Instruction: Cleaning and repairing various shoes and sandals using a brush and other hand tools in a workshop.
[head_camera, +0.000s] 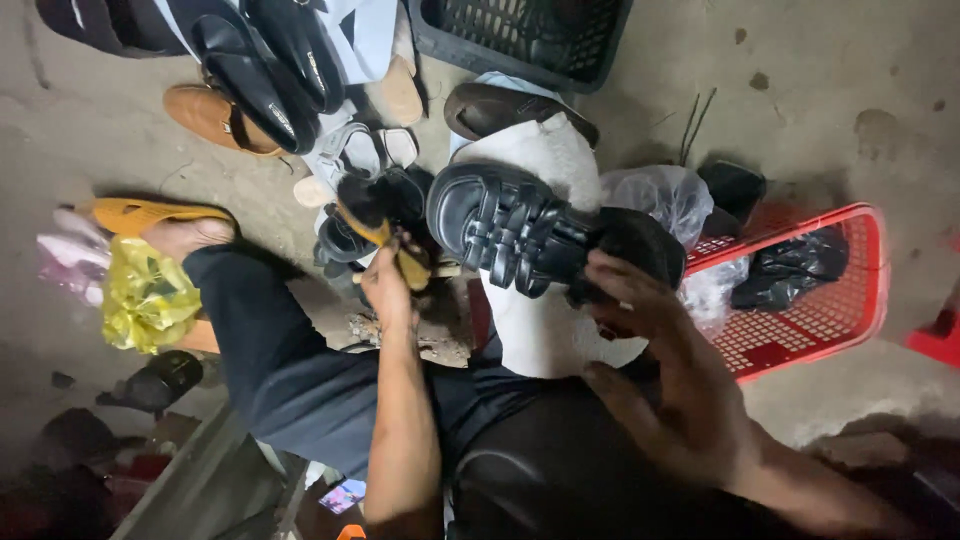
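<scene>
Both hands work over the person's lap, set a little apart. Their left hand (388, 285) is closed around a brush (375, 232) with a yellowish wooden handle and dark bristles, held just left of the shoe. Their right hand (665, 375) grips the heel end of a black sandal (530, 235), fingers curled up around the sole from below.

That sandal is glossy and chunky, with several wide straps crossing the top and a thick dark sole. It lies tilted, toe pointing left, at the centre of the scene above a white cloth (545, 330) draped over the person's knee.

On the far side, a pile of footwear lies on the stained concrete floor (850, 80): black pumps (270, 60), a tan shoe (210, 115), a white strappy sandal (355, 150) and a brown slipper (500, 108). A dark plastic crate (520, 35) stands beyond them. To the right, a red plastic basket (830, 310) holds a black bag (790, 268), with a clear plastic bag (660, 195) beside it, partly hidden behind the held sandal. To the left, a bare foot in an orange slipper (140, 213) rests near a crumpled yellow bag (145, 295).
</scene>
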